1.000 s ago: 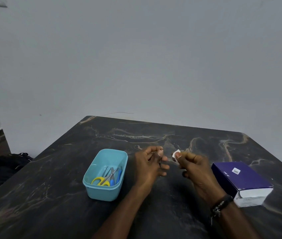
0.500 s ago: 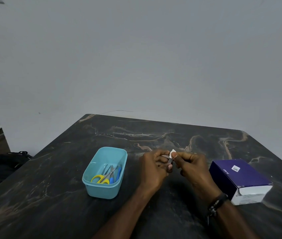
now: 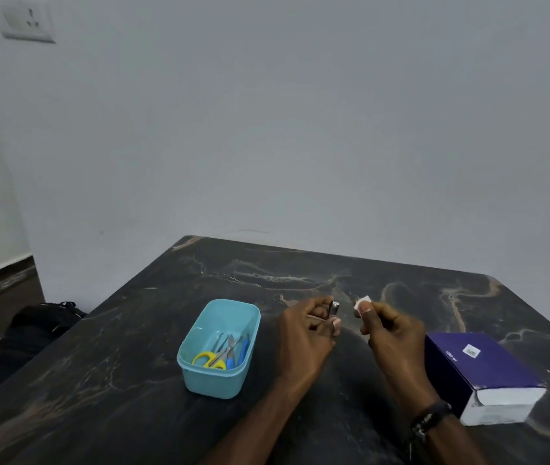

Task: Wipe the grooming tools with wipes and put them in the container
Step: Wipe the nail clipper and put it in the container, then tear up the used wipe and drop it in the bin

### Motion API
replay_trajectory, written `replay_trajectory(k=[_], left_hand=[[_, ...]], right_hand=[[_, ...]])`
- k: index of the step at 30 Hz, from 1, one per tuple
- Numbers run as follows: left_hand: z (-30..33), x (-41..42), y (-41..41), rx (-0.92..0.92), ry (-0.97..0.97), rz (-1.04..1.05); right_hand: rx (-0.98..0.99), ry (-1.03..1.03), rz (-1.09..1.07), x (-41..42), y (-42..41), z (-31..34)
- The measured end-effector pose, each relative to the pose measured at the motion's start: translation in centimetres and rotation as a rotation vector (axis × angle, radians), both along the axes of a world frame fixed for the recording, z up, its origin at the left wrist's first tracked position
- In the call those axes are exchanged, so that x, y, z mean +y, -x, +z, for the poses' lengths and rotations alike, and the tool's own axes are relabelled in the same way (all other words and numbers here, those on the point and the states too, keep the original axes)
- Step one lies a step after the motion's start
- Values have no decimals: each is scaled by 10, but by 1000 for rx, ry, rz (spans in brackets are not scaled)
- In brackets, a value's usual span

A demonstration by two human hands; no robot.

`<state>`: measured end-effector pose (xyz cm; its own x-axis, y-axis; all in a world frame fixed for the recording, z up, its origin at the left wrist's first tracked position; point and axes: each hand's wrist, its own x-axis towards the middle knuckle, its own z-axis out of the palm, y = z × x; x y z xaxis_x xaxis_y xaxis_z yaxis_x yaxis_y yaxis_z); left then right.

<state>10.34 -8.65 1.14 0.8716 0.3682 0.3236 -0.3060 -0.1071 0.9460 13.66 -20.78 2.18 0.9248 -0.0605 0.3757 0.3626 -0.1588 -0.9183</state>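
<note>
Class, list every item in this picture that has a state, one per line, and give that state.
Left hand: closed on a small metal tool.
Right hand: pinching a white wipe, apart from the tool.
Blue container: open, upright, holding scissors and other tools.
Purple box: closed, lying flat on the table.

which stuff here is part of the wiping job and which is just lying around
Part of the job: small metal tool in left hand, wipe in right hand, blue container with scissors.

Lying about: purple box, black bag, wall socket.
</note>
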Motion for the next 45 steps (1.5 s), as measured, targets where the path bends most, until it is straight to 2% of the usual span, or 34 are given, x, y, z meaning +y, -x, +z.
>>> replay_trajectory(k=[8, 14, 17, 22, 24, 28, 32, 39, 43, 45], left_hand=[[47, 35, 36, -26, 22, 67], [67, 99, 62, 130, -316, 254], [69, 116, 59, 260, -570, 316], [58, 122, 44, 553, -856, 254], [51, 121, 37, 608, -961, 260], [39, 117, 26, 658, -1035, 225], [32, 108, 21, 672, -1150, 246], [46, 104, 22, 740, -1216, 240], [75, 89, 28, 580, -1390, 420], [86, 75, 25, 477, -1409, 451]], right_hand=[[-44, 51, 24, 8, 3, 0], [-34, 4, 36, 8, 6, 3], [-21, -8, 40, 7, 7, 3], [-1, -32, 50, 6, 9, 5], [-1, -48, 51, 6, 9, 6], [14, -49, 66, 5, 10, 6], [24, -22, 75, 6, 9, 4], [3, -19, 88, 5, 6, 0], [-10, -61, 83, 7, 5, -1], [-19, -130, 48, 7, 3, -2]])
